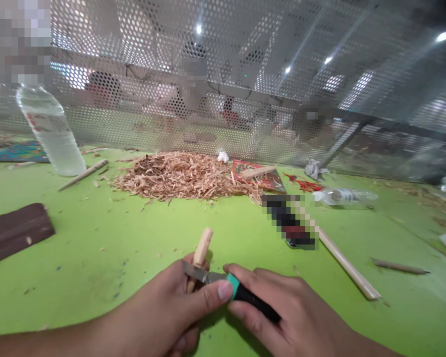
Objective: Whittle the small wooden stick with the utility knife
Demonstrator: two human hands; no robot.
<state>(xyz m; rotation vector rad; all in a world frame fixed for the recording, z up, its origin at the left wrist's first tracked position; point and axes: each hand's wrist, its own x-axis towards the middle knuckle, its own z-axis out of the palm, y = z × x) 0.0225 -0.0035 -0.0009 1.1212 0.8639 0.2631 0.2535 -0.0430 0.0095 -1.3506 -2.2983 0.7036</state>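
A small pale piece of wood [202, 247] stands up out of my left hand [171, 302], whose fingers are wrapped round its lower part. The left thumb reaches across to the back of a knife blade near the handle. My right hand [293, 307] is closed round the knife's black and green handle [254, 301]. The metal blade [198, 271] points left and lies against the wood just above the left hand's grip. Both hands are low in the middle of the view, over the green table [134, 263].
Behind lie a heap of wood shavings [178, 173], a red card [278, 183] and red string [305, 184]. A bottle [57, 131] stands at the left, near a brown cloth [18, 230]. At the right are another bottle [349, 197], a wooden rod [347, 260] and a stick [401, 267].
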